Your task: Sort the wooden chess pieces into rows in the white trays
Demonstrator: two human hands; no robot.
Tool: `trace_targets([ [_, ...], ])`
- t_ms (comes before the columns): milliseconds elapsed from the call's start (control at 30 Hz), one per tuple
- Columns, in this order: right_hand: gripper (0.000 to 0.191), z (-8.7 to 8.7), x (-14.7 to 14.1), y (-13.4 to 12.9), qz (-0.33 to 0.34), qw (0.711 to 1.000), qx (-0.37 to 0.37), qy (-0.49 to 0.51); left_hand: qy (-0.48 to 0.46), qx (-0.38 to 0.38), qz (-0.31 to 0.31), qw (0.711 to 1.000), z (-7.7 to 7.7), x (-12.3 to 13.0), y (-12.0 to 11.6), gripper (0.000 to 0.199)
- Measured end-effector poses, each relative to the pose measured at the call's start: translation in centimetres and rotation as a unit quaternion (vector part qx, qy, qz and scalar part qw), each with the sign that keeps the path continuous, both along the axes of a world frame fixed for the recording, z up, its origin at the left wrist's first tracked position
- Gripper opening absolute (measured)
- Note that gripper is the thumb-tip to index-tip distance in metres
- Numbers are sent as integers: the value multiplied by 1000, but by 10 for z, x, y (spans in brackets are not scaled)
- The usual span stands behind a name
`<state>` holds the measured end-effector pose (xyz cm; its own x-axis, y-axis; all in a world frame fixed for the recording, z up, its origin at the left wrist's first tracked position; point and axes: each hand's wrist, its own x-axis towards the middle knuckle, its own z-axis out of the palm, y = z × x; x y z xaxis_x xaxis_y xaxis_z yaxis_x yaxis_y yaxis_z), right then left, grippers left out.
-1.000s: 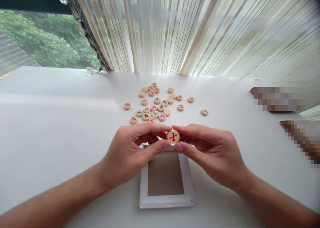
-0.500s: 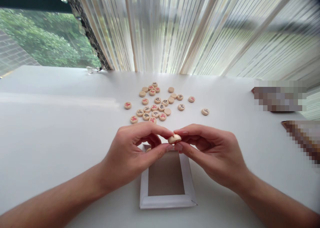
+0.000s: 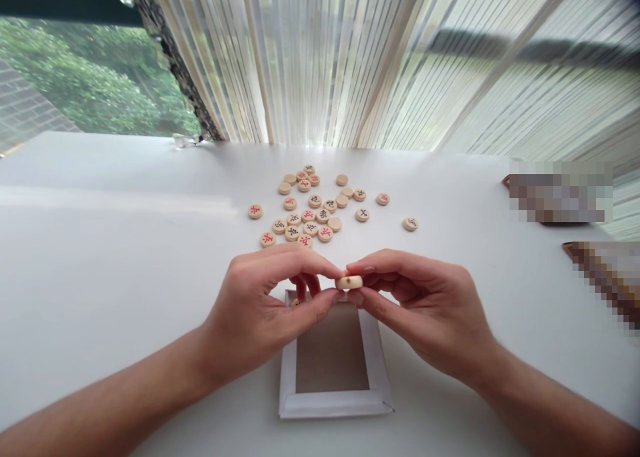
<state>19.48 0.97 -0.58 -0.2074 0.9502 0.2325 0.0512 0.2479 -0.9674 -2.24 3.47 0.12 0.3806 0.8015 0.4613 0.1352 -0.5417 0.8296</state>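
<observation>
A round wooden game piece (image 3: 349, 282) is pinched between the fingertips of both hands, its pale rim facing me. My left hand (image 3: 275, 297) grips its left side with thumb and forefinger, and my right hand (image 3: 420, 303) grips its right side the same way. Below them lies an open white box (image 3: 335, 403) with a brown bottom; a piece (image 3: 295, 303) shows in its far left corner, partly hidden by my left hand. Beyond my hands, several wooden pieces with red or black characters (image 3: 325, 233) lie scattered, some showing a blank side (image 3: 342, 179).
The white table (image 3: 125, 257) reaches back to a striped curtain (image 3: 310, 63) and a window at the left. Two dark-edged objects, blurred by pixelation, stand at the right (image 3: 555, 200) (image 3: 605, 283). A lone piece (image 3: 410, 224) lies right of the others.
The held piece has turned between my fingertips, from tilted to nearly level, and a dark spot now shows on its rim. My left hand's fingers have shifted slightly.
</observation>
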Motion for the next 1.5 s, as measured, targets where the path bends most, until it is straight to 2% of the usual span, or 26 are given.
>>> trace_targets([
  [233,35,1,0,1,22,999,-35,24,8,97,8,995,-2,1,1,21],
  [467,30,3,-1,1,32,996,-78,39,27,152,11,988,-1,0,1,19],
  [767,26,4,-2,-3,39,992,-116,40,114,262,28,958,-2,-3,-6,10],
  [1233,19,4,-2,0,55,990,-110,63,113,263,27,958,-1,-2,-4,14],
  [1500,20,4,-2,0,44,992,-98,69,74,201,8,977,-1,-1,0,15],
])
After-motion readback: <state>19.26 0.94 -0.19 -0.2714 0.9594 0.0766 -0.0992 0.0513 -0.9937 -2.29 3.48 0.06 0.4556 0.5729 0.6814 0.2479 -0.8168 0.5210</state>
